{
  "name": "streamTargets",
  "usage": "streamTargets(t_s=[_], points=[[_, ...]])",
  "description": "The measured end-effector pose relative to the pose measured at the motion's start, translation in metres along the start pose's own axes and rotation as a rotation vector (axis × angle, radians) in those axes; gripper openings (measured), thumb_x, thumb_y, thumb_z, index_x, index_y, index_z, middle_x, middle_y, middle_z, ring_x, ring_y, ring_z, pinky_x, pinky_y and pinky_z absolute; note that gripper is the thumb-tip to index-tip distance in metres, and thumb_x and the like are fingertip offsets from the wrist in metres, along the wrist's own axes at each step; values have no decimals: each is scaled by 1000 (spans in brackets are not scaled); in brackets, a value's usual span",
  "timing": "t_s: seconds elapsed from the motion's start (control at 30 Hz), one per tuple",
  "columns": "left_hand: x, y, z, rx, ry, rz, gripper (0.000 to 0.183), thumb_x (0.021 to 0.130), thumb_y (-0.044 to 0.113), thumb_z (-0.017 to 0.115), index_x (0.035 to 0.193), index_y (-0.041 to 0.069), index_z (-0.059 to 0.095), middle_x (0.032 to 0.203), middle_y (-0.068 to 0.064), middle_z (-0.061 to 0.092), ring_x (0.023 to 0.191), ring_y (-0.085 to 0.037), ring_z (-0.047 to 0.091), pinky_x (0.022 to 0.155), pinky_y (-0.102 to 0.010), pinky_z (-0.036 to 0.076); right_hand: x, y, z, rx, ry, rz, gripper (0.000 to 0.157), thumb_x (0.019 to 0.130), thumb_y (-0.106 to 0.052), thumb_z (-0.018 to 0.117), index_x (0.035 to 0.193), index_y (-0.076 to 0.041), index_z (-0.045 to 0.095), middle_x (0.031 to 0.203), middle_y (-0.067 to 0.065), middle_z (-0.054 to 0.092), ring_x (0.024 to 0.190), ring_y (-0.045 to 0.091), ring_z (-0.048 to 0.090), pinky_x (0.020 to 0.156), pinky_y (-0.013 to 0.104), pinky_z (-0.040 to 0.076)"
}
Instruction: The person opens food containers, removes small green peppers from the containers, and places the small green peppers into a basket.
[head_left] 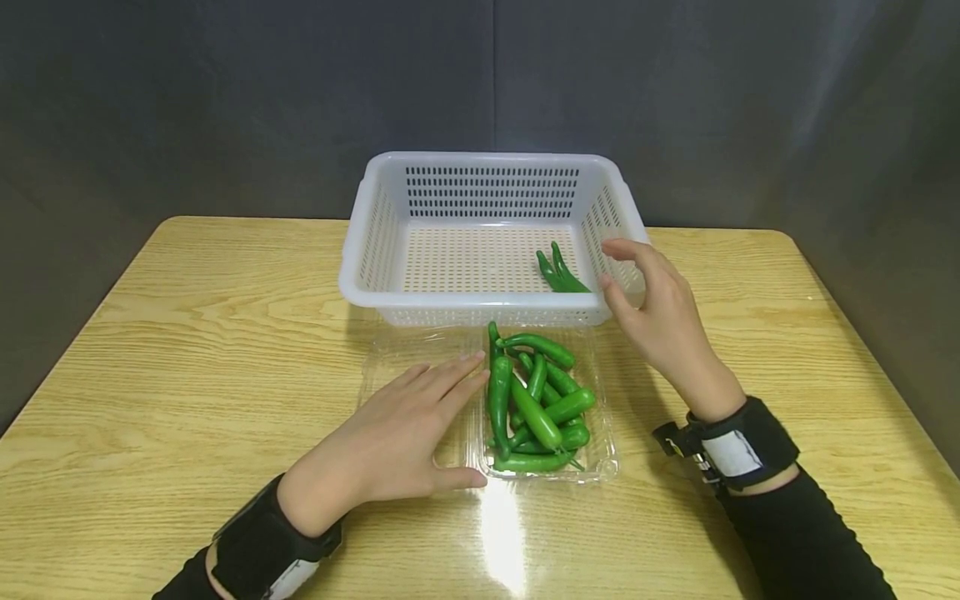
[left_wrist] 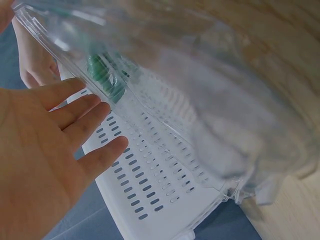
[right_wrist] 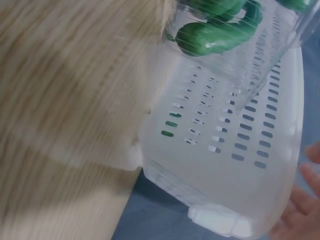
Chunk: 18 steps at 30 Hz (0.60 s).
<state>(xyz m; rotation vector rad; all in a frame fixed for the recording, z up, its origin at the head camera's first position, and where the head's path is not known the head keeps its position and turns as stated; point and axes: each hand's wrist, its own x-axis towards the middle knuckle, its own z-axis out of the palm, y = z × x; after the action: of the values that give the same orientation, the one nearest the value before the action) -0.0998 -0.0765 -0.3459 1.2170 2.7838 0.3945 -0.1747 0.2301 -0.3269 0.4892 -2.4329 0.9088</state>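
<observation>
Several green chili peppers [head_left: 534, 421] lie heaped in one half of a clear plastic clamshell box [head_left: 606, 454]. My left hand [head_left: 390, 437] is spread over the box's other half, its fingertips right at the fold beside the peppers and its thumb near the front edge; nothing is in its grasp. Behind the box stands a white perforated basket [head_left: 480, 300] with a few green peppers [head_left: 564, 279] in its near right corner. My right hand [head_left: 660, 312] hovers by the basket's right rim, thumb and fingers apart and holding nothing.
The box and basket stand close together on a light wooden table [head_left: 225, 333]. A dark curtain [head_left: 262, 108] hangs behind the table's far edge. Each wrist wears a black strap, such as the right wrist strap [head_left: 772, 433].
</observation>
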Motion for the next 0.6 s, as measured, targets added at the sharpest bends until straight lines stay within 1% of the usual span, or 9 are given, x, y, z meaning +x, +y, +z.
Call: streamTargets(t_s=[0.13,0.23,0.3,0.37,0.47,0.6], points=[[0,0,0,3,-1,0,104,80,68,66,155,5,30,164,-9,19,148,-26,22,119,-51,19,-1,-1,1,20,37,-141,34,91,4,64,124,3,62,126,18,63,120,33,56,105,46,42],[-1,0,0,2,4,0,104,80,68,67,155,5,31,164,-9,19,148,-26,22,119,-50,20,-1,-3,1,41,52,-267,31,90,4,63,122,4,64,123,18,65,118,32,57,106,41,42],[-1,0,0,2,6,-2,104,80,68,67,155,5,31,163,-9,20,148,-25,22,119,-50,20,-1,-6,2,59,57,-332,30,90,4,63,120,4,64,121,18,65,116,32,58,106,38,43],[-1,-1,1,3,9,-3,104,80,68,67,155,5,32,163,-9,20,148,-25,23,119,-50,21,-1,-9,3,77,58,-377,29,88,4,63,118,4,65,118,17,67,113,32,60,105,35,44],[0,-1,1,8,8,-5,105,80,68,67,155,5,31,163,-8,20,148,-25,23,119,-49,21,-1,-14,3,97,49,-422,28,85,6,65,113,2,68,114,16,68,108,32,63,103,33,46],[0,-1,2,8,8,-1,105,80,69,66,155,5,30,164,-8,20,148,-25,22,119,-50,21,-2,-20,2,96,-8,-475,26,84,4,68,109,0,70,109,13,70,104,29,64,102,29,46]])
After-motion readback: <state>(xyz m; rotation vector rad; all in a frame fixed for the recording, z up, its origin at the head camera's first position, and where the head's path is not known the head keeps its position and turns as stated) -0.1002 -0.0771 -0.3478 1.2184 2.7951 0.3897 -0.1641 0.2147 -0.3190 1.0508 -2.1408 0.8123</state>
